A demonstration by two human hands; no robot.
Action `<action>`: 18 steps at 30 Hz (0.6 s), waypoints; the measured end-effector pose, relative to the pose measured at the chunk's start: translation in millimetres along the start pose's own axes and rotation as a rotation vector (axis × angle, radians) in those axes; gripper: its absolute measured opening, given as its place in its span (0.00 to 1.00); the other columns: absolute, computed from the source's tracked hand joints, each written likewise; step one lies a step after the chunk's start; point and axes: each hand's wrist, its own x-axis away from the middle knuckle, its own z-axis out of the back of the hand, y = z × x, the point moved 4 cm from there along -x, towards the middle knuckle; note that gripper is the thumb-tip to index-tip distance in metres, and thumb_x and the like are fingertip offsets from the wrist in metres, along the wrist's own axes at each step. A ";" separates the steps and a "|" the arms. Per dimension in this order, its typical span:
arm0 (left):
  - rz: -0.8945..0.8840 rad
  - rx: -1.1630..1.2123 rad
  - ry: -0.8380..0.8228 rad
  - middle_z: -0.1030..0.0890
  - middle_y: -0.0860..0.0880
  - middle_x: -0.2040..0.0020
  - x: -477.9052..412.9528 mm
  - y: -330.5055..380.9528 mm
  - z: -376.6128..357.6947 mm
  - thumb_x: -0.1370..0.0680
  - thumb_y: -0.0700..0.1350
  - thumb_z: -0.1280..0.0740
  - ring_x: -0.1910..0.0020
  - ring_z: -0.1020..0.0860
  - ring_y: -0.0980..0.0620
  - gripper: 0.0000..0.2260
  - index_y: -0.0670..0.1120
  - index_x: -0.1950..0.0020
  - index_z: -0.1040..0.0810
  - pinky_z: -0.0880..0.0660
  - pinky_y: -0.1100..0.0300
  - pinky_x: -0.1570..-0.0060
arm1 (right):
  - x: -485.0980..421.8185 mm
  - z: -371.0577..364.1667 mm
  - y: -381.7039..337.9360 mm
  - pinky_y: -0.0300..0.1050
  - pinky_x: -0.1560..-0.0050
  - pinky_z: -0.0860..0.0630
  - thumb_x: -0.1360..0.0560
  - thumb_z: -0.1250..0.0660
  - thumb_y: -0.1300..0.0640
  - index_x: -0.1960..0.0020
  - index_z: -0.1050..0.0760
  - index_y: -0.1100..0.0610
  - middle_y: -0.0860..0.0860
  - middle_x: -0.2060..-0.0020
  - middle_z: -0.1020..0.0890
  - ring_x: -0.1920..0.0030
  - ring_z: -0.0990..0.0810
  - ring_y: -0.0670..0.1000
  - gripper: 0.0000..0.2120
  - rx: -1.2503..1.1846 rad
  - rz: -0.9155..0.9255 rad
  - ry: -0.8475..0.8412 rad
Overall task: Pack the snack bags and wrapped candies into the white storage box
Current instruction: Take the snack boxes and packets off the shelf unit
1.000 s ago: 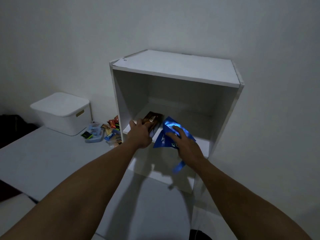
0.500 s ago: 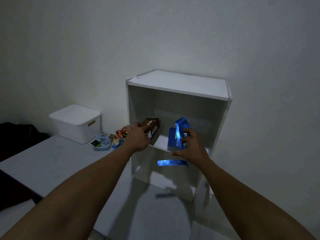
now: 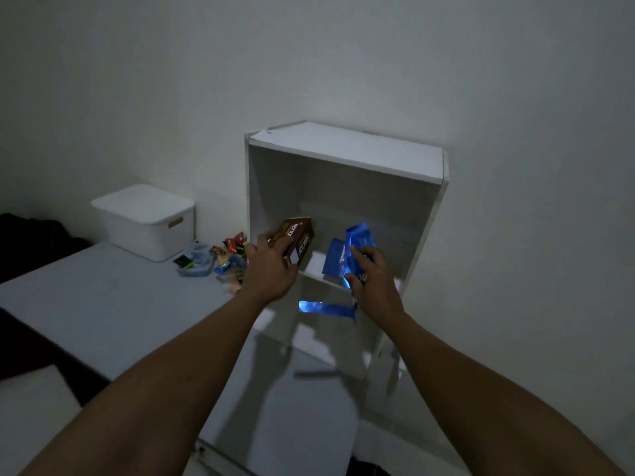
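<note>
While the left hand (image 3: 271, 269) grips one brown snack box (image 3: 297, 240) and the right hand (image 3: 372, 276) clutches one blue snack bag (image 3: 357, 240), both at the white shelf unit (image 3: 347, 156), one lidded white storage box (image 3: 144, 219) sits on the table (image 3: 103, 297) beside a pile of wrapped candies (image 3: 228, 257).

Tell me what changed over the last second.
Both hands pulled back out of the white shelf unit: the left hand lifted the brown packet up, the right hand raised the blue bags. The white storage box stayed lidded and the loose candies stayed put.
</note>
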 end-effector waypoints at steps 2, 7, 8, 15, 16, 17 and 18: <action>0.016 0.005 0.055 0.34 0.41 0.30 9.3 -6.9 -1.3 0.23 0.49 0.34 0.34 0.38 0.35 0.23 0.54 0.28 0.32 0.29 0.41 0.40 | -1.0 -7.8 -0.1 0.35 0.37 0.31 0.23 0.30 0.62 0.28 0.29 0.58 0.51 0.32 0.32 0.39 0.32 0.41 0.25 -0.033 0.005 -0.030; 0.072 -0.054 0.165 0.34 0.40 0.28 28.7 -12.3 -2.9 0.22 0.50 0.34 0.32 0.37 0.34 0.24 0.54 0.26 0.33 0.27 0.40 0.42 | -13.3 -24.3 -0.3 0.27 0.40 0.36 0.24 0.29 0.59 0.31 0.26 0.63 0.52 0.31 0.31 0.38 0.31 0.41 0.22 -0.137 0.040 -0.089; 0.092 -0.068 0.183 0.35 0.40 0.28 33.1 -10.8 -3.9 0.23 0.49 0.32 0.33 0.37 0.34 0.26 0.53 0.26 0.34 0.26 0.40 0.43 | -14.9 -27.4 2.8 0.26 0.40 0.36 0.24 0.29 0.59 0.31 0.26 0.63 0.52 0.31 0.31 0.37 0.30 0.43 0.22 -0.176 0.047 -0.094; 0.307 -0.144 0.283 0.39 0.43 0.27 88.6 21.5 -32.2 0.24 0.45 0.30 0.34 0.40 0.40 0.29 0.54 0.25 0.35 0.25 0.45 0.44 | 1.0 -51.4 45.0 0.17 0.45 0.40 0.25 0.28 0.62 0.31 0.27 0.64 0.54 0.33 0.30 0.36 0.28 0.47 0.24 -0.426 0.093 -0.187; 0.333 -0.161 0.282 0.39 0.44 0.26 100.6 26.5 -37.9 0.24 0.46 0.30 0.33 0.40 0.41 0.29 0.54 0.24 0.36 0.25 0.47 0.42 | 5.7 -55.9 50.1 0.18 0.43 0.39 0.25 0.28 0.62 0.31 0.27 0.63 0.54 0.34 0.30 0.36 0.28 0.48 0.24 -0.453 0.112 -0.213; 0.366 -0.177 0.283 0.40 0.44 0.26 113.2 31.0 -43.0 0.23 0.47 0.31 0.32 0.41 0.41 0.29 0.54 0.24 0.36 0.26 0.48 0.41 | 10.8 -60.6 54.6 0.21 0.41 0.38 0.25 0.28 0.61 0.30 0.28 0.63 0.54 0.34 0.30 0.36 0.28 0.48 0.24 -0.467 0.132 -0.239; 0.408 -0.185 0.284 0.40 0.45 0.26 126.7 34.6 -48.1 0.23 0.47 0.32 0.32 0.41 0.42 0.28 0.54 0.24 0.37 0.27 0.49 0.40 | 16.8 -65.7 59.4 0.25 0.39 0.37 0.25 0.28 0.61 0.31 0.27 0.63 0.54 0.34 0.29 0.35 0.27 0.49 0.24 -0.476 0.140 -0.266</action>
